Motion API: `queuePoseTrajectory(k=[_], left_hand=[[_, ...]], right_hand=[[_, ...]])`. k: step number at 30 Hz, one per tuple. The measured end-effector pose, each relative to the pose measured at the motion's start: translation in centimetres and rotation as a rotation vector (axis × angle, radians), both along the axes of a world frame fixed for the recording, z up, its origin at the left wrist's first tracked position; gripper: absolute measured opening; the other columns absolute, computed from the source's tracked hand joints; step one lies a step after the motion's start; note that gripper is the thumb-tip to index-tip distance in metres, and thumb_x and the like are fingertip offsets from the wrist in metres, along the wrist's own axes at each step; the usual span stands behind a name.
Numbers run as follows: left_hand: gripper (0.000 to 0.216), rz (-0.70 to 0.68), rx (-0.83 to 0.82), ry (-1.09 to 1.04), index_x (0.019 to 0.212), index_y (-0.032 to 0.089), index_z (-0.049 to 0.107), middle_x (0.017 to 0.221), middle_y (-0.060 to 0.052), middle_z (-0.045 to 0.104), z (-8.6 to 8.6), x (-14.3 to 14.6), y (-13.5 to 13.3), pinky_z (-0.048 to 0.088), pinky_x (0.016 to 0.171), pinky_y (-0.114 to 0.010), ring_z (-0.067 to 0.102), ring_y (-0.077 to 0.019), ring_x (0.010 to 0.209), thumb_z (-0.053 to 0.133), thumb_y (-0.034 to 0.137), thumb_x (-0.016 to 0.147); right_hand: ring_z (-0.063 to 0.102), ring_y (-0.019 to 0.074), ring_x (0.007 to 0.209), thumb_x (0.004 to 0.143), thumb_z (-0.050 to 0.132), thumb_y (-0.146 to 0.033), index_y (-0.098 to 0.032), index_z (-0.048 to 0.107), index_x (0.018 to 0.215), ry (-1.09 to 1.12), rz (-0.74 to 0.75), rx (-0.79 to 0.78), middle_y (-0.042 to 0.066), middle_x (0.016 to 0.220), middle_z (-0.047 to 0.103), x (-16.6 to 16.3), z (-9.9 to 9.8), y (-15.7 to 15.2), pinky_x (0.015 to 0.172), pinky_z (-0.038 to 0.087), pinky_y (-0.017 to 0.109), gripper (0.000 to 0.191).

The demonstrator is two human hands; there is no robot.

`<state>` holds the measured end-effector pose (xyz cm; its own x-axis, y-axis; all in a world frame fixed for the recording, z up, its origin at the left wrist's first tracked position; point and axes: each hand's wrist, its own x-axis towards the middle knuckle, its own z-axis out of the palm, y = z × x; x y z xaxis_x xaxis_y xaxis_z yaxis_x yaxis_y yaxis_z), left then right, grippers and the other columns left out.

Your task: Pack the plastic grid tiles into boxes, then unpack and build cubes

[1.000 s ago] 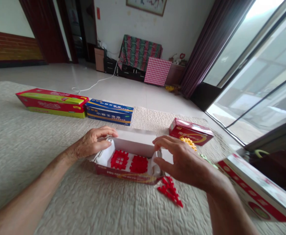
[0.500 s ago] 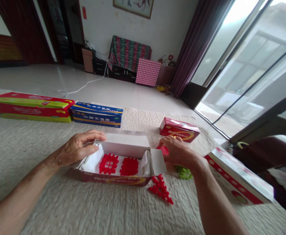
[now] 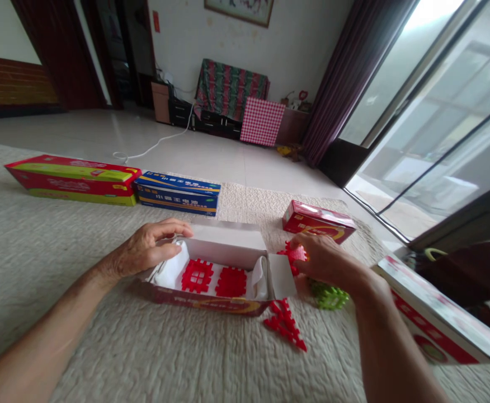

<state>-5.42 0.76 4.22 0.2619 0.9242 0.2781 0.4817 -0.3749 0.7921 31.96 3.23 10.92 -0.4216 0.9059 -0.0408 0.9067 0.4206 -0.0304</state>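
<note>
An open cardboard box (image 3: 211,302) with a dark red front and white inner flaps stands before me. Inside it, on white lining, lie a red window-patterned building block (image 3: 197,275) and a solid red square building block (image 3: 231,281). My left hand (image 3: 150,246) grips the box's left end, thumb and fingers over its wall. Just right of the box, my right hand (image 3: 326,257) is closed on a red toothed building block (image 3: 295,256), whose right part the fingers hide. A green toothed block (image 3: 332,297) lies below that hand, and a red triangular block (image 3: 286,324) lies by the box's front right corner.
Behind stand a long red-and-green box (image 3: 81,184), a blue battery box (image 3: 178,196) and a closed dark red box (image 3: 318,221). A white-and-red carton (image 3: 442,313) is at the right. All rest on a beige quilted cover (image 3: 165,358).
The view has turned slightly left, shifting everything rightward. My right hand has moved a little right, and more of the red block and the green block shows. My left hand stays on the box.
</note>
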Motion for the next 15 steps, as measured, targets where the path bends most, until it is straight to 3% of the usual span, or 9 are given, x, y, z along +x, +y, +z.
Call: queuePoseTrajectory(k=[4, 7, 12, 15], left_hand=[[0.028, -0.005, -0.004, -0.013, 0.101, 0.023, 0.071, 0.121, -0.005, 0.064, 0.2, 0.2, -0.2, 0.048, 0.097, -0.032, 0.057, -0.0238, 0.118, 0.060, 0.025, 0.075], [0.028, -0.001, 0.010, -0.029, 0.099, 0.021, 0.071, 0.117, -0.006, 0.065, 0.4, 0.5, -0.2, 0.049, 0.093, -0.033, 0.059, -0.0230, 0.113, 0.059, 0.024, 0.073], [0.030, 0.023, 0.029, -0.034, 0.097, 0.019, 0.071, 0.113, -0.006, 0.067, 0.6, 0.9, -0.3, 0.050, 0.085, -0.032, 0.062, -0.0218, 0.103, 0.058, 0.023, 0.071], [0.030, 0.017, 0.025, -0.034, 0.097, 0.019, 0.071, 0.114, -0.006, 0.066, 0.7, 0.9, -0.3, 0.049, 0.086, -0.031, 0.060, -0.0216, 0.107, 0.057, 0.021, 0.070]], right_hand=[[0.063, 0.0202, 0.084, 0.082, 0.059, -0.028, -0.020, 0.062, 0.103, 0.246, 0.115, 0.146, 0.007, 0.099, 0.068, -0.8, 1.4, -1.2, 0.075, 0.045, 0.034, 0.023], [0.063, 0.0176, 0.085, 0.082, 0.060, -0.031, -0.023, 0.062, 0.101, 0.357, 0.230, 0.128, 0.004, 0.100, 0.067, -3.9, 2.3, -2.8, 0.077, 0.046, 0.032, 0.020], [0.060, 0.0158, 0.083, 0.079, 0.061, -0.023, -0.020, 0.062, 0.099, 0.329, 0.353, -0.018, 0.005, 0.099, 0.065, -10.8, 2.0, -4.8, 0.073, 0.047, 0.030, 0.020], [0.059, 0.0186, 0.085, 0.076, 0.060, -0.021, -0.017, 0.062, 0.096, 0.254, 0.358, -0.007, 0.008, 0.096, 0.064, -13.8, 1.0, -5.0, 0.073, 0.046, 0.032, 0.020]])
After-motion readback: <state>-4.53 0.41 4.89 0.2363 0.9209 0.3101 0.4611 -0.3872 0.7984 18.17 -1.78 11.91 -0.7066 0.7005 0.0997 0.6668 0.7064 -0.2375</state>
